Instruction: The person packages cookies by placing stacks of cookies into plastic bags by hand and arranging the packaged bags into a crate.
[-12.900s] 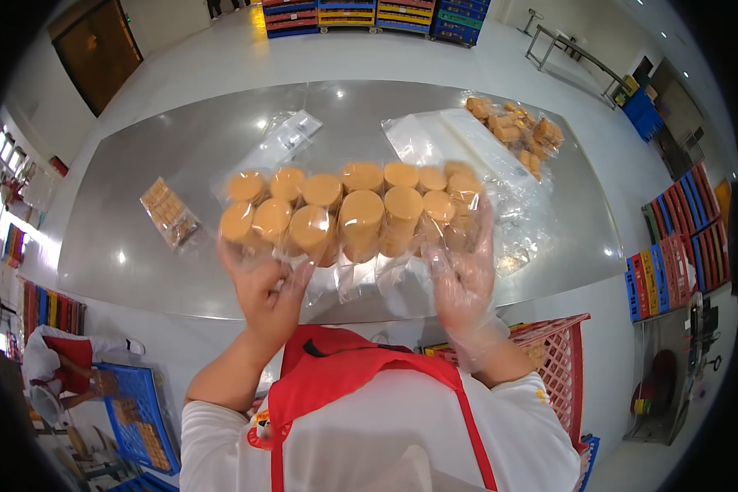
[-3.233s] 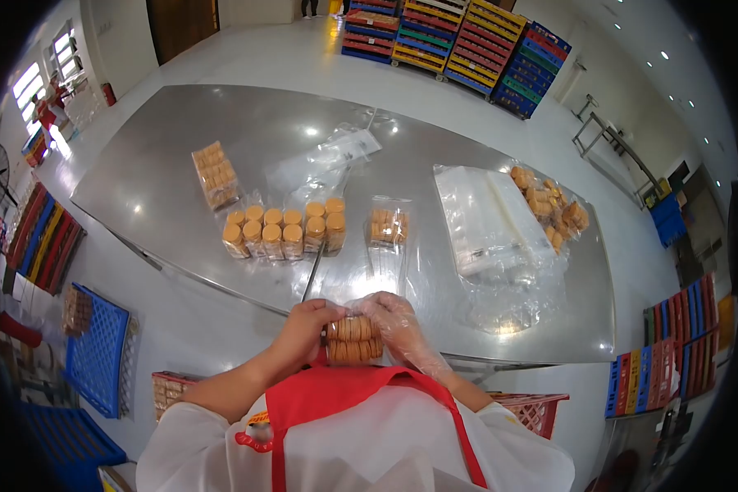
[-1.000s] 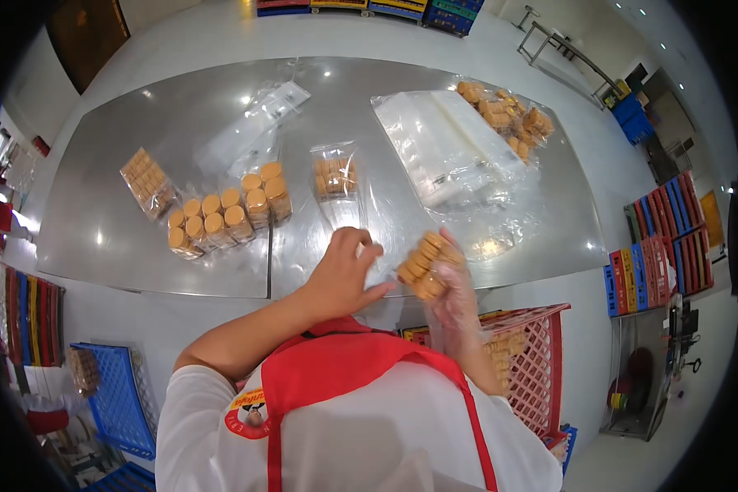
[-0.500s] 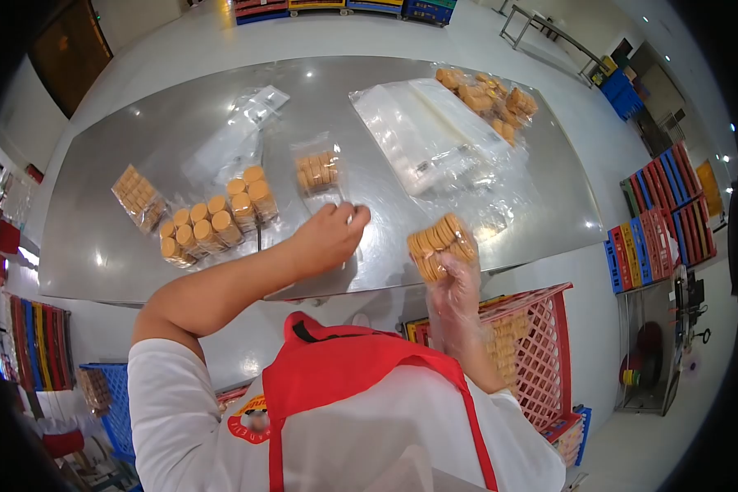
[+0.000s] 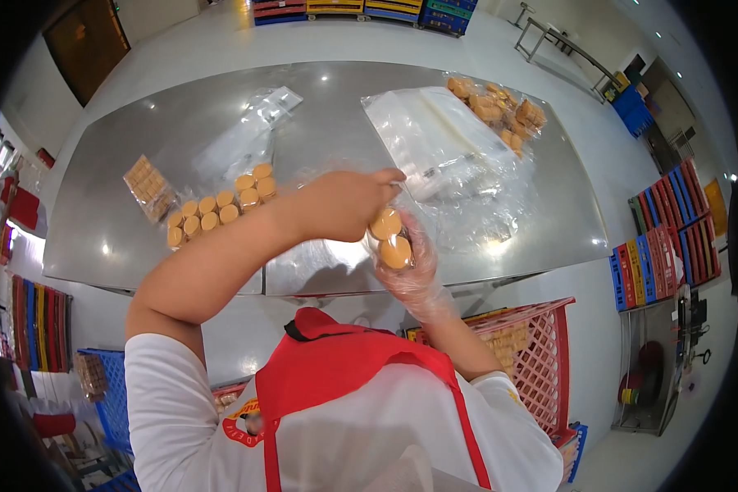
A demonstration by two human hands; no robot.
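My right hand (image 5: 414, 266), in a clear plastic glove, grips a packet of round biscuits (image 5: 396, 252) in clear film above the table's near edge. Two biscuit faces point upward. Just above it, my bare left hand (image 5: 369, 197) has its fingers pinched together on what looks like the top of that plastic bag; the film there is hard to see. Left of my forearm stand several bagged stacks of biscuits (image 5: 209, 213), partly covered by the arm. A flat bag of biscuits (image 5: 149, 189) leans farther left.
On the steel table (image 5: 328, 107) lie a pile of clear empty bags (image 5: 443, 135), a second batch of bags (image 5: 246, 131) and a large bag of loose biscuits (image 5: 500, 111). A red crate (image 5: 549, 353) with biscuits stands below right. Stacked crates (image 5: 664, 221) are beyond.
My right hand has moved left and turned the biscuits end-up. My left hand has moved up and right to meet them; its forearm now hides the packet lying mid-table.
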